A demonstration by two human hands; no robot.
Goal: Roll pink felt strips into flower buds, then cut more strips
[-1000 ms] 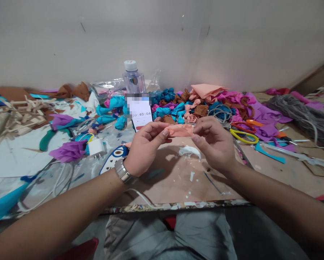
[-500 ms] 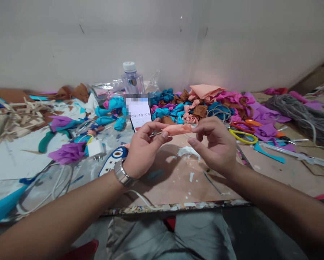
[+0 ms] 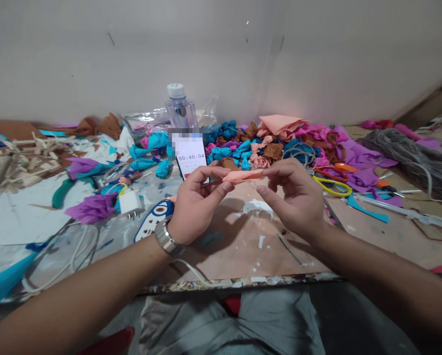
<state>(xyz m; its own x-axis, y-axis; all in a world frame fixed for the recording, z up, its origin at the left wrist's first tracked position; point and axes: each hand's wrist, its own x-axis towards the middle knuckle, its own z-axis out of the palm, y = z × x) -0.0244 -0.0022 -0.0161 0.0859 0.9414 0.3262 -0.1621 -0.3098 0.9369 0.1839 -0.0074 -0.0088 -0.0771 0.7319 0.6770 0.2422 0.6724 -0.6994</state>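
Note:
A small rolled piece of peach crepe paper [image 3: 243, 175] is stretched sideways between my two hands, above the table. My left hand [image 3: 200, 204] pinches its left end between thumb and fingers. At the other end, my right hand [image 3: 292, 199] touches the paper's edge with its index fingertip, and its thumb lies just below. A thin stick shows partly under the paper. Behind my hands lies a heap of crumpled blue, brown, pink and peach paper [image 3: 261, 159].
A phone [image 3: 191, 157] leans against a clear bottle [image 3: 181, 111]. Left are a power strip [image 3: 153, 221], a white charger [image 3: 131, 203] and wooden sticks [image 3: 32, 160]. Right are yellow-handled scissors [image 3: 333, 188], a glue stick [image 3: 409, 212] and grey yarn [image 3: 413, 158].
The right end of the peach paper now looks narrower and more pointed. My right thumb and fingertips have shifted slightly, while my left hand has barely moved.

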